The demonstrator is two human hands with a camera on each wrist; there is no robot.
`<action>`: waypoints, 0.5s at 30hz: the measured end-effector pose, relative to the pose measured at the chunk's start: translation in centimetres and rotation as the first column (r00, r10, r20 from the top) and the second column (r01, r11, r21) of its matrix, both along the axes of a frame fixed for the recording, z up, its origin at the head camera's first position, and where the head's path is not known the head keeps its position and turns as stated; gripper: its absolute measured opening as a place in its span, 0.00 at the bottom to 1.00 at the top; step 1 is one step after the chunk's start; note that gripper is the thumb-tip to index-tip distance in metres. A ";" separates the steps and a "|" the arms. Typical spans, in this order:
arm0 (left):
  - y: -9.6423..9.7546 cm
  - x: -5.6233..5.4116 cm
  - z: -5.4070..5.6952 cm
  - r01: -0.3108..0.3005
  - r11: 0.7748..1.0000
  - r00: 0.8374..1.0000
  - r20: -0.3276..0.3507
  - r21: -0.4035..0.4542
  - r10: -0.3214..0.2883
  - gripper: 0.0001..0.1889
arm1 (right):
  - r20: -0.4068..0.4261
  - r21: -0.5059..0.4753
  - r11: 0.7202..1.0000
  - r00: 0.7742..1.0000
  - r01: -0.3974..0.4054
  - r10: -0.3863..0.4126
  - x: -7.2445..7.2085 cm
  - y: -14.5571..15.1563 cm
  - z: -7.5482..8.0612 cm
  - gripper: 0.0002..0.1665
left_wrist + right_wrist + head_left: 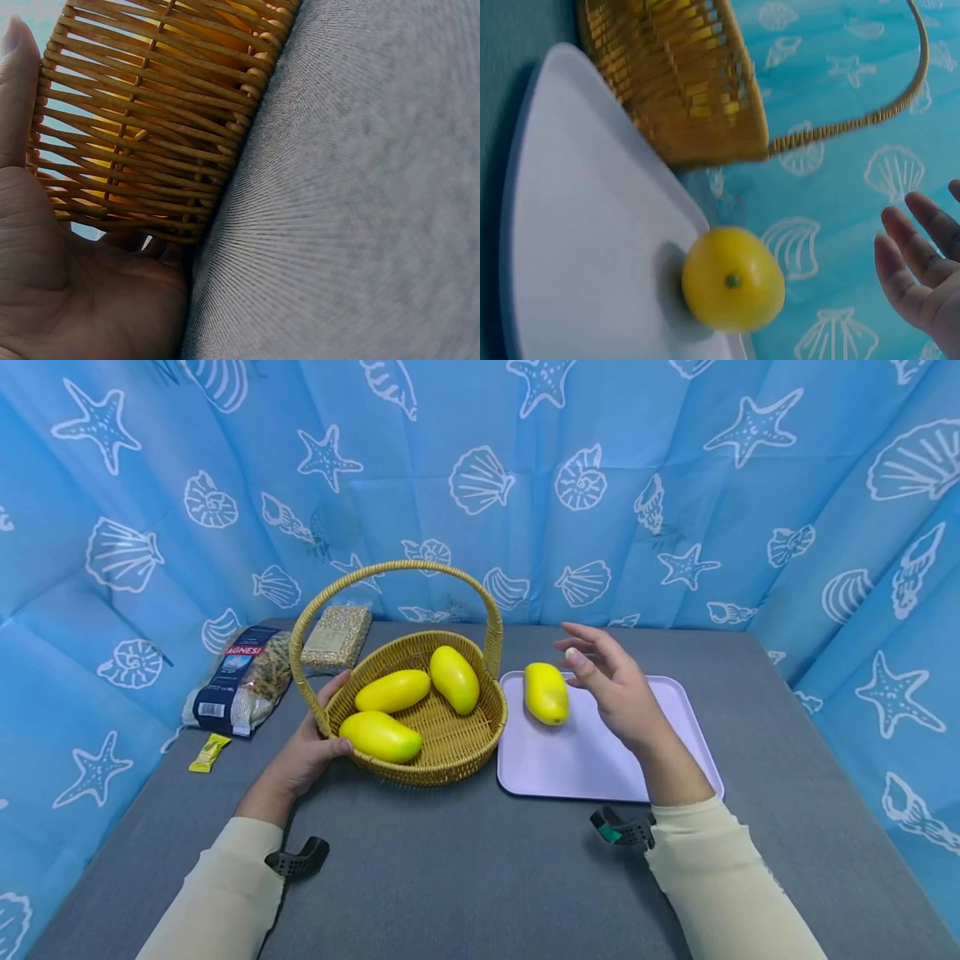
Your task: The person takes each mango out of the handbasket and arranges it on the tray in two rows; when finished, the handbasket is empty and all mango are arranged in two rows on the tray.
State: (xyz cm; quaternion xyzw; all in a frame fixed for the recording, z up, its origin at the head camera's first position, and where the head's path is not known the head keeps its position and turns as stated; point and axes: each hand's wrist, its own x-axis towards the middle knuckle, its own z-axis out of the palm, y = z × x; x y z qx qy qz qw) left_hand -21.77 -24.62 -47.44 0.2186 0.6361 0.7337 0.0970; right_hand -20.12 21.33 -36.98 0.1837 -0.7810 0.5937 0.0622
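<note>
A woven wicker basket (442, 739) with a tall arched handle stands on the table, three yellow mangoes (380, 737) lying inside. At its left side my left hand (303, 758) grips the basket, thumb along the rim and fingers round the outer wall. To the right, another mango (547, 695) rests on a pale lilac tray (585, 770). Just right of that mango, my right hand (621, 697) hovers over the tray with fingers spread, holding nothing. In the right wrist view, a gap separates the hand (930, 277) from the mango (733, 280).
Left of the basket lie a pasta bag (243, 681) and a small yellow packet (209, 752). A clear pack of grains (337, 637) sits behind the basket's left side. Blue shell-print curtains (525, 552) hang around the grey table (450, 877).
</note>
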 end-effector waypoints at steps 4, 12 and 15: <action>0.1 0.1 0.1 -0.001 1.000 1.000 -0.001 -0.005 0.001 0.51 | -0.002 -0.067 0.993 0.995 -0.095 0.095 0.5 -1.1 0.3 0.31; 0.0 0.0 0.1 -0.001 1.000 1.000 0.002 -0.009 0.001 0.50 | 0.008 -0.088 0.964 0.968 -0.249 0.251 1.5 -4.4 -0.2 0.38; 0.0 -0.1 0.0 -0.001 1.000 1.000 0.002 -0.013 0.001 0.51 | 0.012 -0.058 0.953 0.954 -0.298 0.299 1.7 -5.8 -0.9 0.41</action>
